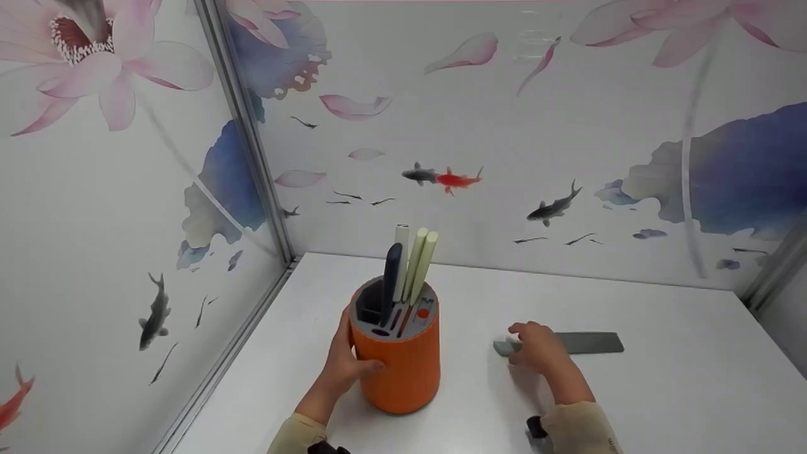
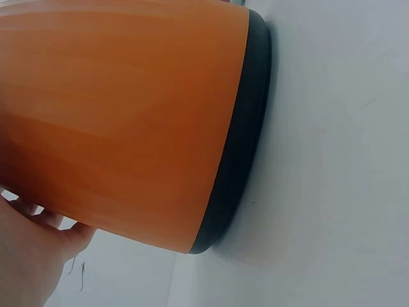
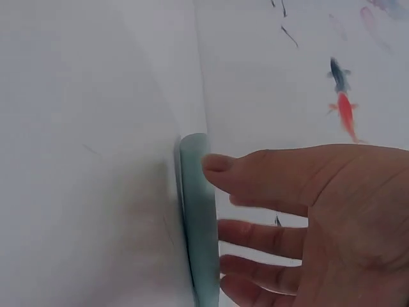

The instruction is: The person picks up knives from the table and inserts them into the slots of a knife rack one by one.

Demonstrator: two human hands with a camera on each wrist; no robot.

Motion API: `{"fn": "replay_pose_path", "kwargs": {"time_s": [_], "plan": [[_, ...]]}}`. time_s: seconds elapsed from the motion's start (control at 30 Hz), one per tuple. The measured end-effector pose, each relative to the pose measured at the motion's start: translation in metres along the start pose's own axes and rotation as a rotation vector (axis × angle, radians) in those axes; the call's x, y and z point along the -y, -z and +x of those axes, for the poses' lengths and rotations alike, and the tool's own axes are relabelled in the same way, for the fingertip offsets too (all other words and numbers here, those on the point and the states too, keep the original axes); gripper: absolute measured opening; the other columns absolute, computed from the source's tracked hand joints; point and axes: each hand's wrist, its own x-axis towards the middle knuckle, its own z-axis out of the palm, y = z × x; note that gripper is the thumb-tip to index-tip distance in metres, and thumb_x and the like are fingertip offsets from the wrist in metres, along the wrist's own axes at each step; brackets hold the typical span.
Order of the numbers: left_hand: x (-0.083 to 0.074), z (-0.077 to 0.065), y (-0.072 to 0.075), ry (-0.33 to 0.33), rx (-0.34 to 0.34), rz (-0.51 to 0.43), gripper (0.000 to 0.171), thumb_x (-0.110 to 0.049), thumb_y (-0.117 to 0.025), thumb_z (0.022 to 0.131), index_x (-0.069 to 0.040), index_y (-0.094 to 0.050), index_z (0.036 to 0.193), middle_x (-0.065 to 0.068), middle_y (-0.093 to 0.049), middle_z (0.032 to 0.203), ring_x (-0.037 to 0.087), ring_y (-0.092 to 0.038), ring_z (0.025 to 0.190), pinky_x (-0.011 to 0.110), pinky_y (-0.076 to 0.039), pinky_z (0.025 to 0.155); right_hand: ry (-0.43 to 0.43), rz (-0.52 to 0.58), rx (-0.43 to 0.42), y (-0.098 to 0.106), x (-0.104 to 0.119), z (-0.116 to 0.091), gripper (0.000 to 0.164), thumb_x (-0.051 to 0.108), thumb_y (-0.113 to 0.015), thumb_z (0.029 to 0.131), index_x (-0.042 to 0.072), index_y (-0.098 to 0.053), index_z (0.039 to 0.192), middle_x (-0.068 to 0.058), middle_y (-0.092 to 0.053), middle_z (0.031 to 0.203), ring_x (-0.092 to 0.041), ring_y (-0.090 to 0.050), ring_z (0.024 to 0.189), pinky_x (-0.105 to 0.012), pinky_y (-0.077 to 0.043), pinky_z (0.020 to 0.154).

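Observation:
An orange, round knife block [image 1: 403,372] with a grey slotted top stands on the white table. My left hand [image 1: 340,362] grips its left side, thumb across the front. Out of the top rise a dark-handled tool [image 1: 391,277], a white handle [image 1: 401,258] and two pale green handles [image 1: 423,268]. To the right, a knife [image 1: 592,342] with a grey blade and teal handle lies flat on the table. Over that handle is my right hand [image 1: 543,350]; in the right wrist view its loosely extended fingers are at the teal handle [image 3: 199,224], not closed round it.
White panels printed with flowers and fish rise at the back [image 1: 466,132] and left [image 1: 75,221] of the table [image 1: 681,378]. A metal corner post [image 1: 249,126] joins them. In the left wrist view the block's dark base [image 2: 239,141] meets the table.

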Motion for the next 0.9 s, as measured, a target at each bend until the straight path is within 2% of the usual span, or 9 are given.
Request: {"fn": "replay_pose_path", "kwargs": {"time_s": [0.23,0.43,0.6,0.8,0.9], "plan": [[0.0,0.001,-0.002,0.005,0.007,-0.013,0.117,-0.044,-0.093,0.078,-0.026,-0.022,0.169,0.004,-0.045,0.165,0.02,-0.05,0.145,0.032,-0.042,0.122,0.033,-0.037,0.022,-0.006,0.001,0.0,0.041,-0.009,-0.082,0.08,0.001,-0.075,0.12,-0.018,-0.072,0.114,-0.035,-0.069,0.109,-0.055,-0.058,0.097],[0.001,0.001,-0.004,0.011,0.006,-0.017,0.115,-0.043,-0.093,0.078,-0.027,-0.023,0.168,0.003,-0.047,0.163,0.021,-0.05,0.145,0.033,-0.044,0.122,0.051,-0.044,0.008,-0.008,0.002,-0.002,0.034,-0.014,-0.074,0.083,0.004,-0.078,0.111,-0.016,-0.073,0.109,-0.033,-0.069,0.104,-0.053,-0.059,0.094],[-0.001,0.002,-0.004,0.024,0.002,-0.021,0.114,-0.04,-0.092,0.079,-0.027,-0.023,0.169,0.003,-0.047,0.163,0.022,-0.05,0.144,0.034,-0.045,0.121,0.075,-0.056,0.007,-0.009,0.007,-0.004,0.025,-0.014,-0.072,0.087,0.003,-0.078,0.104,-0.011,-0.074,0.102,-0.028,-0.068,0.097,-0.052,-0.059,0.094],[-0.001,0.0,-0.003,0.034,-0.014,-0.019,0.114,-0.037,-0.093,0.078,-0.025,-0.024,0.168,0.004,-0.049,0.161,0.021,-0.051,0.143,0.033,-0.045,0.121,0.167,-0.14,-0.016,-0.002,0.029,-0.015,0.017,-0.009,-0.078,0.087,0.004,-0.072,0.098,-0.007,-0.066,0.09,-0.023,-0.063,0.086,-0.048,-0.059,0.085],[-0.001,-0.001,-0.003,0.041,-0.022,-0.022,0.115,-0.035,-0.094,0.078,-0.026,-0.024,0.168,0.005,-0.048,0.161,0.02,-0.05,0.143,0.031,-0.043,0.122,0.219,-0.126,-0.013,0.009,0.046,-0.023,0.019,-0.005,-0.081,0.088,0.007,-0.069,0.097,-0.004,-0.063,0.088,-0.02,-0.061,0.083,-0.046,-0.058,0.081]]}}
